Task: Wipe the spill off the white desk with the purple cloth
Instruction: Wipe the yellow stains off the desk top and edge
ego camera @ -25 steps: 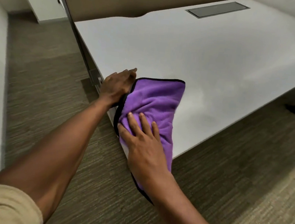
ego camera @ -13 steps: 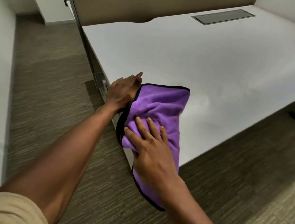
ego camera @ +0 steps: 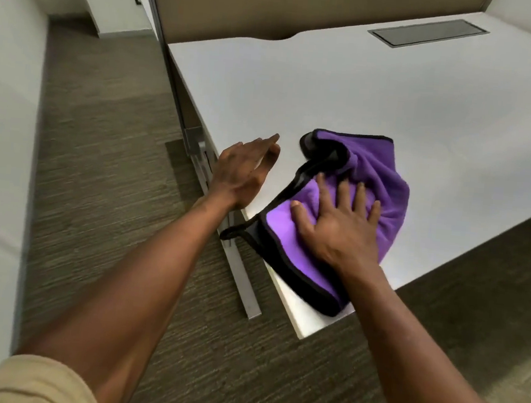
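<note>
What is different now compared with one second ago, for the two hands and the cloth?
The left hand has let go of the purple cloth and now lies apart from it on the white desk. The cloth bunched toward the right. The right hand stays pressed flat on it.

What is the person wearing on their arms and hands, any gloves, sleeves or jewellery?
No gloves: the left hand and right hand are bare, with no rings or watch visible. Both forearms are uncovered. A short beige sleeve shows on the left upper arm.
</note>
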{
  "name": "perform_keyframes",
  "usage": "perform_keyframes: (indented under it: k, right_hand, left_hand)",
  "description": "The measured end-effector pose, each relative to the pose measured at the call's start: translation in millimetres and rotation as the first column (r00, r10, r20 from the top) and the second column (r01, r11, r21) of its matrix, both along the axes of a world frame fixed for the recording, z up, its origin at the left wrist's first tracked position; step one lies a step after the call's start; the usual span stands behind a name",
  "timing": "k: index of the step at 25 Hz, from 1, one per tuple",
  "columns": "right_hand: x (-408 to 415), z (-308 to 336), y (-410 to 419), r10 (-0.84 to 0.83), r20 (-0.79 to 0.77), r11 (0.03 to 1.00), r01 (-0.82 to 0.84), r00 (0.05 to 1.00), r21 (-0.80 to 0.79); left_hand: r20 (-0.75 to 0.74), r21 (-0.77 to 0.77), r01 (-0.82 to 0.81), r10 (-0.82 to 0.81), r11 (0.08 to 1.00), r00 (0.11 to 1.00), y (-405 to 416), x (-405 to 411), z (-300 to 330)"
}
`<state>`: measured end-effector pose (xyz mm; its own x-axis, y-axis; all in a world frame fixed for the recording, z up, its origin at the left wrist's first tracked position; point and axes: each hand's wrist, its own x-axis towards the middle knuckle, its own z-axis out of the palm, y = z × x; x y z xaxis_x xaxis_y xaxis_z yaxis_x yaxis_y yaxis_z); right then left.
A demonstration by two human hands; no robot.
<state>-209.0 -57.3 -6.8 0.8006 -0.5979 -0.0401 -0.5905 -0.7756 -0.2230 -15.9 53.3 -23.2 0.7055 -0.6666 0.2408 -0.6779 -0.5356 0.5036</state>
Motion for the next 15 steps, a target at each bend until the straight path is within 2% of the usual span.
perform_keyframes:
  k: [3, 6, 9, 12, 15]
  right_hand:
    - [-5.5, -3.5, 55.4, 0.147, 0.090, 0.989, -0.149, 0.985, 0.014]
    - [-43.1, -12.2, 90.4, 0.269, 0.119, 0.963, -0.262, 0.956, -0.069]
    - [-54.3, -16.8, 88.8, 0.223, 0.074, 0.972, -0.215, 0.972, -0.096]
    - [-14.0, -9.3, 91.7, 0.207, 0.008, 0.978, -0.206, 0.978, -0.028]
    - [18.9, 0.1, 92.8, 0.178, 0.051, 0.983, -0.180, 0.983, 0.036]
  left_hand:
    - [0.011, 0.001, 0.014, -0.014, 1.000, 1.000, -1.5, -1.9, 5.3]
    - [0.019, -0.015, 0.009, -0.009, 1.000, 1.000, 1.0, -0.1, 5.0]
    - [0.025, -0.011, 0.016, -0.016, 1.000, 1.000, -0.9, -0.7, 3.9]
    - [0.019, -0.056, 0.010, -0.009, 0.998, 1.000, -1.7, -0.4, 5.2]
    - [-0.002, -0.064, 0.018, -0.018, 0.998, 1.000, -2.5, 0.3, 6.0]
